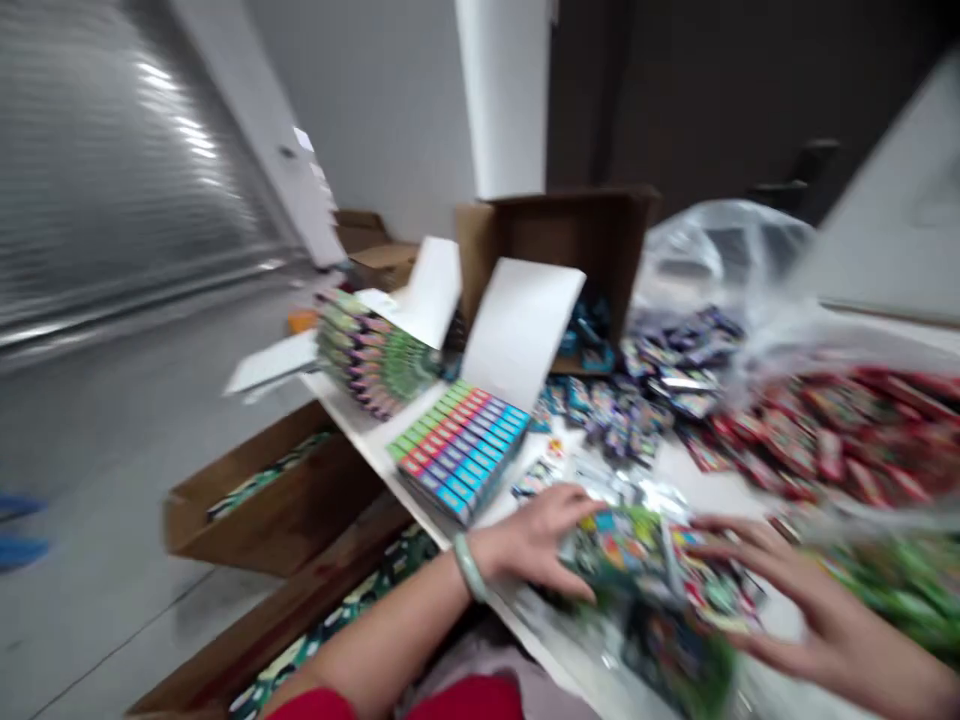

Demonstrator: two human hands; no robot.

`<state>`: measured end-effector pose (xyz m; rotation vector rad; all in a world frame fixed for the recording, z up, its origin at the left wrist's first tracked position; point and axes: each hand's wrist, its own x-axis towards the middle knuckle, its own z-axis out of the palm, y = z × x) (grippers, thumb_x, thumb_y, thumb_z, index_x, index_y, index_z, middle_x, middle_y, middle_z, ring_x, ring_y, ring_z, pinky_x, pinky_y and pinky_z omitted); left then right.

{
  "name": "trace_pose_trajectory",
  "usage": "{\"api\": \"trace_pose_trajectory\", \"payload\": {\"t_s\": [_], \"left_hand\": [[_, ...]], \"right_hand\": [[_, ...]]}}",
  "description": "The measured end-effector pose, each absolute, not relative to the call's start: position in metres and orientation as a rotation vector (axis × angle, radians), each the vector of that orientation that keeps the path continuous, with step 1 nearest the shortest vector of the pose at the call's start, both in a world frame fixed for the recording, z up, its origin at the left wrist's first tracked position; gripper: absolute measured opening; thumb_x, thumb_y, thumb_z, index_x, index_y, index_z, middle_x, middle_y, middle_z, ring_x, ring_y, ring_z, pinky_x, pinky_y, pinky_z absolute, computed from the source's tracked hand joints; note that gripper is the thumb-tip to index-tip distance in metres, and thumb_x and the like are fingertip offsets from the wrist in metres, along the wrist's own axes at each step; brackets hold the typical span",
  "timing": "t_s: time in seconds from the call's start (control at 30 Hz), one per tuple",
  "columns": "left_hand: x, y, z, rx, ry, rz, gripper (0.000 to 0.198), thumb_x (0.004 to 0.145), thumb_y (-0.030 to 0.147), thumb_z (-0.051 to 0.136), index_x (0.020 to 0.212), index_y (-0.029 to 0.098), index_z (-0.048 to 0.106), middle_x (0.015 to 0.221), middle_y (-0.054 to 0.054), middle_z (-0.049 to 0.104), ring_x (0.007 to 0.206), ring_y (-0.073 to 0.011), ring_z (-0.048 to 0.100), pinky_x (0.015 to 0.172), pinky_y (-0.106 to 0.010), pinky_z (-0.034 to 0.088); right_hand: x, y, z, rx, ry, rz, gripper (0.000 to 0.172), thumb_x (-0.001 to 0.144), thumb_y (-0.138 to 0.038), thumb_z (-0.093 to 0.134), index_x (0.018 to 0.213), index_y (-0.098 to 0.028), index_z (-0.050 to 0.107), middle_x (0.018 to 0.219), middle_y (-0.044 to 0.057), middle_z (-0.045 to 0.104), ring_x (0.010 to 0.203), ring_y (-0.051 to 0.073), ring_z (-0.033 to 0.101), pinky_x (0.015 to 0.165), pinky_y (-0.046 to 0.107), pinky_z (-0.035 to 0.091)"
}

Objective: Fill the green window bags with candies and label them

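My left hand (541, 545), with a pale green bangle on its wrist, reaches over the near table edge. Its thumb and fingers are apart at the left side of some colorful printed packets (626, 540). From the right, my right hand (795, 600) stretches its spread fingers over red and white packets (712, 590) beside them. Neither hand is wrapped round anything. Blur hides whether the fingertips touch the packets. Just beyond my left hand stands an open display box (461, 450) with rows of green, red, purple and blue small packs, its white lid raised.
Red packets (862, 430) and green packets (907, 585) lie in clear bags at the right. Purple packets (686, 355) spill at the back, near a tipped cardboard box (480, 250). Left are a fanned stack of packs (382, 355) and floor-level cartons (262, 535).
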<state>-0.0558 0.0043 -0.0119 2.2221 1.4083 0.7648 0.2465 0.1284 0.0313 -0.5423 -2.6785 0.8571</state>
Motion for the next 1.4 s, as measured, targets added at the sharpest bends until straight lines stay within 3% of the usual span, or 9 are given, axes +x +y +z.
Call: {"api": "trace_pose_trajectory", "payload": {"t_s": [0.17,0.43,0.73,0.97,1.1,1.2,1.27,1.33,1.4], "left_hand": [[-0.068,0.014,-0.011,2.197,1.429,0.732,0.096,0.067,0.048,0.079,0.146,0.024,0.030,0.137,-0.015,0.039,0.129,-0.0331,0.040,0.108,-0.051,0.037],[-0.061,0.018,-0.017,2.263,1.361,0.685,0.096,0.069,0.046,0.078,0.147,0.027,0.027,0.137,-0.012,0.039,0.128,-0.0334,0.040,0.108,-0.053,0.038],[-0.056,0.017,-0.018,2.196,1.262,0.723,0.093,0.070,0.046,0.078,0.146,0.026,0.029,0.135,-0.012,0.040,0.128,-0.0311,0.040,0.109,-0.053,0.037],[-0.056,0.017,-0.019,2.176,1.392,0.787,0.094,0.068,0.043,0.079,0.146,0.025,0.030,0.133,-0.011,0.042,0.125,-0.0320,0.043,0.107,-0.053,0.039],[-0.059,0.015,-0.021,2.148,1.518,0.823,0.092,0.069,0.038,0.079,0.146,0.026,0.030,0.132,-0.011,0.043,0.124,-0.0312,0.044,0.106,-0.052,0.040],[-0.062,0.014,-0.022,2.111,1.555,0.812,0.092,0.067,0.036,0.080,0.145,0.027,0.032,0.132,-0.011,0.045,0.125,-0.0321,0.044,0.106,-0.052,0.040],[-0.066,0.013,-0.023,2.063,1.604,0.805,0.091,0.067,0.034,0.079,0.145,0.027,0.033,0.132,-0.011,0.045,0.125,-0.0325,0.045,0.107,-0.052,0.040],[-0.069,0.012,-0.022,2.024,1.656,0.809,0.089,0.069,0.033,0.079,0.145,0.026,0.033,0.133,-0.011,0.044,0.125,-0.0323,0.045,0.106,-0.052,0.041],[-0.071,0.010,-0.021,2.011,1.690,0.817,0.088,0.070,0.032,0.078,0.145,0.027,0.032,0.133,-0.011,0.044,0.126,-0.0318,0.045,0.107,-0.052,0.041]], "right_hand": [[0.245,0.128,0.058,-0.599,-2.714,1.019,0.052,0.080,-0.046,0.069,0.128,-0.031,0.057,0.141,0.010,0.045,0.131,0.030,0.043,0.108,0.048,0.037],[0.235,0.127,0.060,-0.573,-2.773,0.808,0.050,0.079,-0.043,0.071,0.125,-0.027,0.058,0.135,0.010,0.050,0.125,0.027,0.045,0.105,0.049,0.040],[0.227,0.127,0.061,-0.478,-2.815,0.850,0.051,0.076,-0.042,0.074,0.124,-0.031,0.060,0.133,0.007,0.053,0.123,0.029,0.047,0.103,0.051,0.041],[0.206,0.117,0.036,-0.591,-2.592,0.856,0.088,0.065,-0.060,0.076,0.136,-0.025,0.039,0.138,0.015,0.045,0.129,0.030,0.044,0.106,0.049,0.040],[0.196,0.100,0.022,-0.715,-2.542,0.719,0.048,0.088,-0.045,0.059,0.130,-0.025,0.046,0.132,0.013,0.056,0.137,0.032,0.036,0.112,0.061,0.024],[0.193,0.102,0.017,-0.673,-2.571,0.781,0.038,0.094,-0.038,0.052,0.130,-0.028,0.051,0.130,0.009,0.061,0.144,0.032,0.025,0.113,0.066,0.011],[0.188,0.121,0.014,-0.761,-2.405,0.887,0.031,0.093,-0.038,0.051,0.122,-0.027,0.057,0.123,0.008,0.065,0.137,0.029,0.039,0.113,0.060,0.022],[0.177,0.152,0.007,-0.983,-2.142,0.951,0.024,0.091,-0.037,0.053,0.108,-0.024,0.063,0.112,0.008,0.069,0.117,0.026,0.057,0.105,0.049,0.038],[0.157,0.186,-0.004,-1.200,-1.972,0.943,0.022,0.086,-0.035,0.059,0.101,-0.020,0.065,0.106,0.010,0.070,0.103,0.025,0.063,0.097,0.044,0.044]]}}
